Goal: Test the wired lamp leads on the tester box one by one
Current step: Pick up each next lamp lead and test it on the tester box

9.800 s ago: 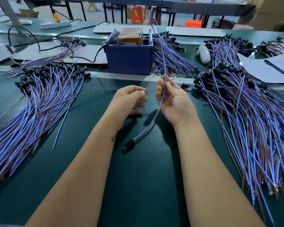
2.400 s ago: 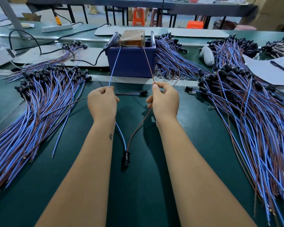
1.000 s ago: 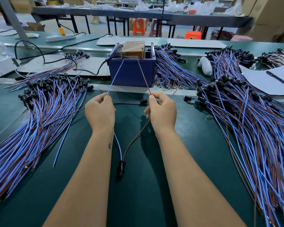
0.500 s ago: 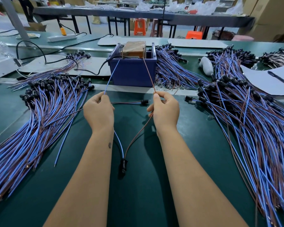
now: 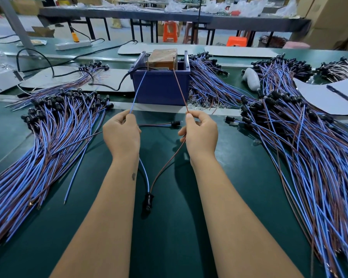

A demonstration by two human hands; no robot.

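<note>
Two hands: both pinch one lamp lead, one wire each.
Left hand [image 5: 122, 135]: thumb and fingers closed on the blue wire [image 5: 137, 91], which runs up to the left side of the box top.
Right hand [image 5: 199, 133]: thumb and fingers closed on the brown wire [image 5: 180, 91], which runs up to the right side of the box top.
Socket [image 5: 148, 200]: black, at the near end of the two wires, low between the forearms; whether it touches the mat I cannot tell.
Box [image 5: 161, 88]: dark blue bin, open top, standing beyond the hands at the far edge of the mat.
In the box: a brown block [image 5: 164, 57] between two upright end plates; a black cable [image 5: 109, 88] enters at the left.
Spare lead [image 5: 159, 125]: lies flat just beyond the hands, its socket pointing right.
Left pile [image 5: 38, 141]: many blue and brown leads fanned on the mat.
Right pile [image 5: 309, 149]: a bigger fan of leads, well apart from the left one.
Mat [image 5: 169, 247]: dark green, bare between the forearms.
Right edge: paper [image 5: 327, 97] with a pen [image 5: 341, 94] on it.
Room: tables, orange stools [image 5: 170, 31] and cartons behind the bench.
</note>
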